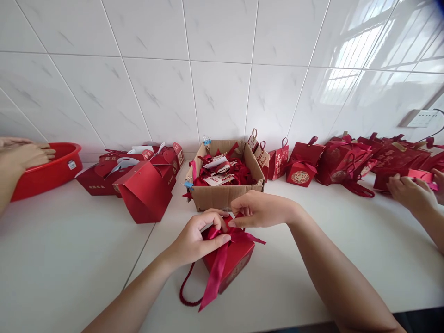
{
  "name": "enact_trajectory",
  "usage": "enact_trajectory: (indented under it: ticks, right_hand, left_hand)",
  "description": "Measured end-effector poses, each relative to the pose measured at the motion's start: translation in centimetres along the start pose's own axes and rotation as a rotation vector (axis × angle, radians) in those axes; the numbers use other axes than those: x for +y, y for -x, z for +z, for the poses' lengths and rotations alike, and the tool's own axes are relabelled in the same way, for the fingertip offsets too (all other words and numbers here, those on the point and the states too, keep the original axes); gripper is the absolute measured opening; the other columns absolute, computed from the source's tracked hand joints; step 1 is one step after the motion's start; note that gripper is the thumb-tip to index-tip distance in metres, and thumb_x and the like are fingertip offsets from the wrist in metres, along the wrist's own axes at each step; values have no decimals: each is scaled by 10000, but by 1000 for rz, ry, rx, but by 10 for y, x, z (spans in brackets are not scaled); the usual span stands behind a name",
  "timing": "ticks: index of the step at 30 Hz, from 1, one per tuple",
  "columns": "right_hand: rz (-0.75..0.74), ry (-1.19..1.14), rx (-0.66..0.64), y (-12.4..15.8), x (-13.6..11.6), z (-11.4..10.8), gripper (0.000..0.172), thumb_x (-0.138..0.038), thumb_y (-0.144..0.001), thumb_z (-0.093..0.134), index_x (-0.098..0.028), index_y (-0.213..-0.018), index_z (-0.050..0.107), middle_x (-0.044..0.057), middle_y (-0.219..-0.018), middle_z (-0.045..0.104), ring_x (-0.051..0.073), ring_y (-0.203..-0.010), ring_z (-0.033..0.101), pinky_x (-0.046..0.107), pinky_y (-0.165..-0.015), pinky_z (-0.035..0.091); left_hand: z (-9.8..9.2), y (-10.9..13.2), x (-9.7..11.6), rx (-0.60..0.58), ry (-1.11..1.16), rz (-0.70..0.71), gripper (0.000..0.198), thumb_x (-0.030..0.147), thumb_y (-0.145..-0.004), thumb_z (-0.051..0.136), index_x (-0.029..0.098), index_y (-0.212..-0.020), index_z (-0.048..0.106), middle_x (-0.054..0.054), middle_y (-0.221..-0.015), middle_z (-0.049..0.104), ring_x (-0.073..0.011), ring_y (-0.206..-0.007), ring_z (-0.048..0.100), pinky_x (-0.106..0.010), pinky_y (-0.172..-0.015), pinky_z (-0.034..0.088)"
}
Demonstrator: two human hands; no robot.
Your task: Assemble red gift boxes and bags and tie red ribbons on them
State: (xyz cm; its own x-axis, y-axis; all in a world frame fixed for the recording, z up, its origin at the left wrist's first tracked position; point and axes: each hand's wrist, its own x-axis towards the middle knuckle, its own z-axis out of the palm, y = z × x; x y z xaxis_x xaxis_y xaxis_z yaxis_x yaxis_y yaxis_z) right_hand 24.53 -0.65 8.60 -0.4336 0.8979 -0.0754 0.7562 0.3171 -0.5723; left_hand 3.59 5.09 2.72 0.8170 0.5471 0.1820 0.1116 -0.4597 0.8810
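A small red gift box (239, 259) stands on the white table in front of me, with a twisted dark red cord (183, 290) looping out at its left. A shiny red ribbon (215, 277) crosses its top; one long tail hangs down the front and a shorter one points right. My left hand (204, 236) pinches the ribbon at the top of the box between thumb and fingers. From the right, my right hand (262, 210) closes its bent fingers on the ribbon close to the left fingertips. The knot itself is mostly hidden by my fingers.
Behind the box sits a cardboard carton (225, 196) full of red ribbons and tags. Red boxes (147, 192) stand at left, finished-looking red boxes (301, 169) at right. A red basin (52, 169) and another person's hands (31, 155) are far left; a person's hand (412, 192) holds a box far right.
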Motion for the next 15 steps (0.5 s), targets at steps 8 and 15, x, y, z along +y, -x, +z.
enact_trajectory:
  ticks: [8, 15]
  right_hand:
    - [20, 14, -28, 1, 1, -1, 370, -403, -856, 542, -190, -624, 348, -59, -600, 372, 74, -538, 311, 241, -478, 236]
    - [43, 30, -50, 2, 0, -2, 357, -421, -856, 544, -188, -637, 386, -57, -609, 405, 77, -549, 346, 239, -482, 265]
  left_hand:
    - [-4, 1, -3, -1, 57, 41, 389, 391, -897, 542, 203, -586, 407, -63, -887, 655, -264, -1142, 574, -335, -912, 442]
    - [-1, 0, 2, 21, 17, -5, 334, 291, -813, 654, 211, -596, 412, -49, -900, 655, -274, -1145, 584, -359, -922, 448]
